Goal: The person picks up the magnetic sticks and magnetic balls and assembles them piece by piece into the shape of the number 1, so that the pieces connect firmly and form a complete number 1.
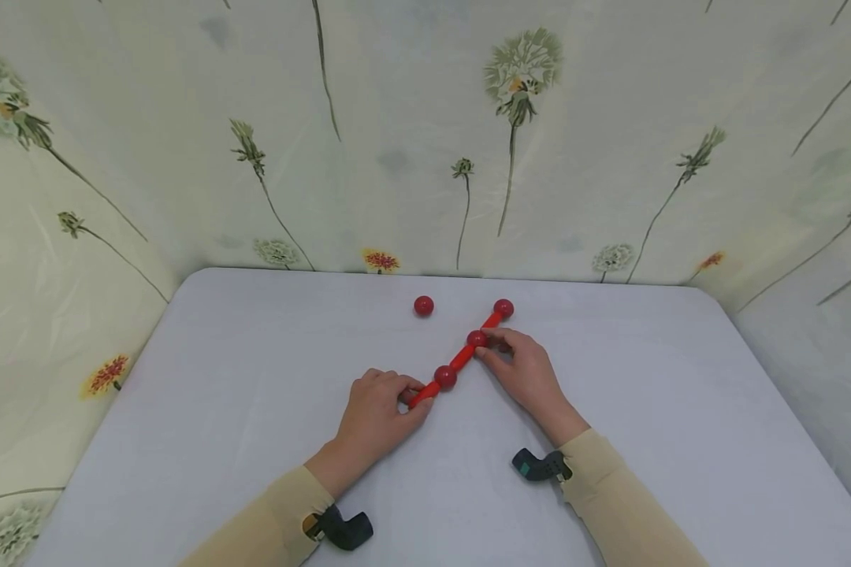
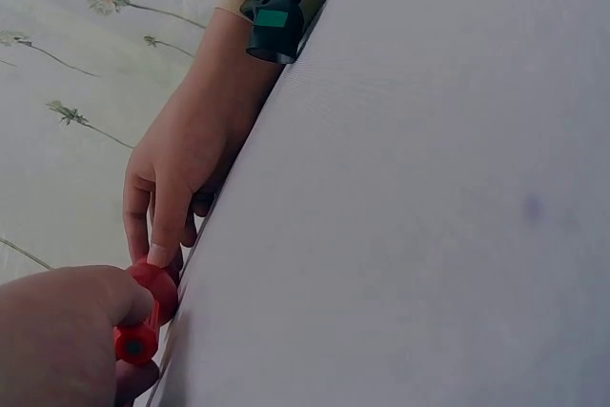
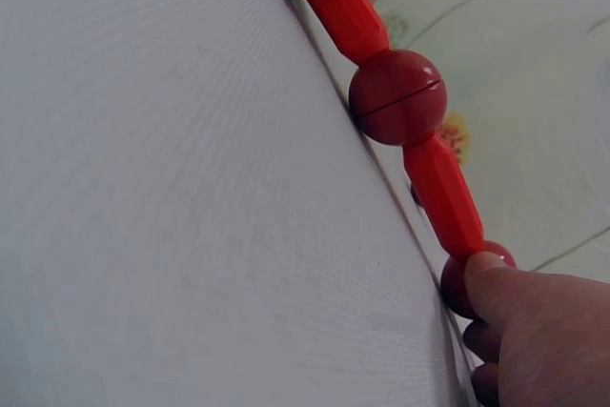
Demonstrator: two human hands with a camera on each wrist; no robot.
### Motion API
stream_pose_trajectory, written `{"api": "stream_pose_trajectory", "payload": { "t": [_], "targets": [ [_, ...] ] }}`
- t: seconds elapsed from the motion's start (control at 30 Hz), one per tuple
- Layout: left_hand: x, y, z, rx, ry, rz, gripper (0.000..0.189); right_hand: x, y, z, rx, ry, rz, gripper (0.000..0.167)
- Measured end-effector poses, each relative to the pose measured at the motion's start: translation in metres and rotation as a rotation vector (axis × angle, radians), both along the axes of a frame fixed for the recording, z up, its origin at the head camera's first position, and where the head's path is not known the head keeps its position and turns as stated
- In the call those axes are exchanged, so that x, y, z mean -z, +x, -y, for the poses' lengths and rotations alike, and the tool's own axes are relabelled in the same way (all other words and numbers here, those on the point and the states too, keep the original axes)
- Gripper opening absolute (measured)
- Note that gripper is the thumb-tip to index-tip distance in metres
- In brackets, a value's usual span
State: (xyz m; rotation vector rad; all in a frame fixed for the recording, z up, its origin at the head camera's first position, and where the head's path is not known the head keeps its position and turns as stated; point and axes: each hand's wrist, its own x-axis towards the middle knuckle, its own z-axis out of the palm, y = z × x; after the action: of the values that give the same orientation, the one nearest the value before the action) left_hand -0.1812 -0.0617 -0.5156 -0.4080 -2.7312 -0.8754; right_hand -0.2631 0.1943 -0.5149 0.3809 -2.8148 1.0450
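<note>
A chain of red faceted rods and dark red balls runs slantwise across the white table in the head view. My left hand (image 1: 377,411) pinches the rod (image 1: 425,393) at the near end between thumb and fingers. Beyond it come a ball (image 1: 445,376), a middle rod (image 1: 462,358), a second ball (image 1: 477,339), a far rod (image 1: 492,320) and an end ball (image 1: 503,308). My right hand (image 1: 528,374) grips the second ball with thumb and fingertips. In the right wrist view, a seam line crosses the ball (image 3: 397,97) between the hands.
A loose red ball (image 1: 423,306) lies near the table's back edge, left of the chain's far end. The white table (image 1: 206,378) meets a flower-printed cloth backdrop (image 1: 411,118). Dark wrist cameras (image 1: 349,529) are strapped at both sleeves.
</note>
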Motion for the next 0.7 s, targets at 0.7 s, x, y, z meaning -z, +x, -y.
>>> {"api": "stream_pose_trajectory", "payload": {
  "t": [0.7],
  "targets": [
    [-0.0006, 0.0008, -0.0001, 0.002, 0.021, -0.001, 0.024, 0.0004, -0.0003, -0.0003, -0.003, -0.002, 0.004, 0.044]
  ]
}}
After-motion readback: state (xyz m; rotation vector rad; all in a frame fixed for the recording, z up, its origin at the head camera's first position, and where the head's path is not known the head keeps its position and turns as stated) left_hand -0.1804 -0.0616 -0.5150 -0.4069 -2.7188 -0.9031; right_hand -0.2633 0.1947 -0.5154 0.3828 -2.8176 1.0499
